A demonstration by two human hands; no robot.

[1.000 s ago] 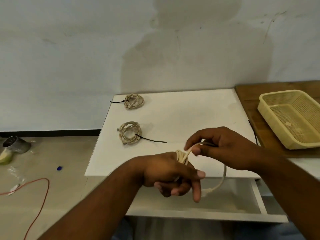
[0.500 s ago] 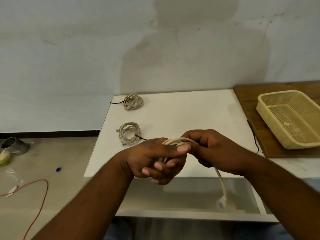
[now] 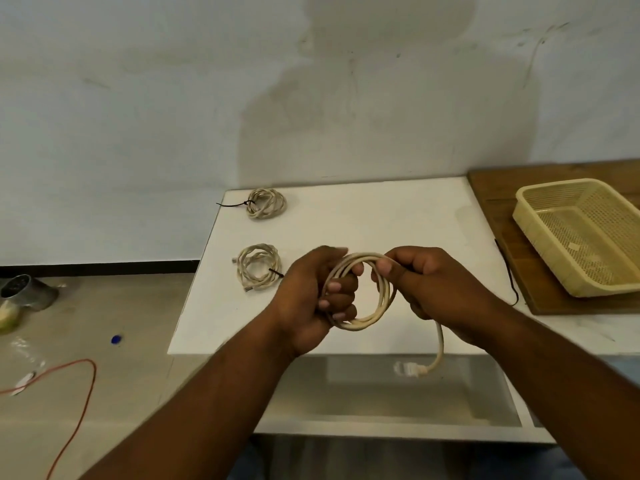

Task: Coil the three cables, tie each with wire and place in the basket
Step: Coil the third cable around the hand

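Observation:
A cream cable (image 3: 381,306) hangs as a round coil between my hands above the white table (image 3: 374,220). My left hand (image 3: 311,299) grips the coil's left side with fingers curled through the loop. My right hand (image 3: 436,282) pinches the coil's upper right side. The cable's loose tail drops below my right hand and ends in a clear plug (image 3: 407,368). Two coiled cables lie on the table's left side, each tied with black wire: one at the back (image 3: 266,204), one nearer (image 3: 258,271). A yellow mesh basket (image 3: 540,216) stands at the right.
The basket sits on a brown wooden board (image 3: 491,188). A loose black wire (image 3: 509,271) lies along the board's left edge. On the floor at left are a red cord (image 3: 83,393), a metal can (image 3: 26,292) and a blue cap (image 3: 116,339).
The coil has opened into a wide ring between my hands, with my left fingers now through the loop. The hanging tail has shortened and the plug has risen toward the table's front edge.

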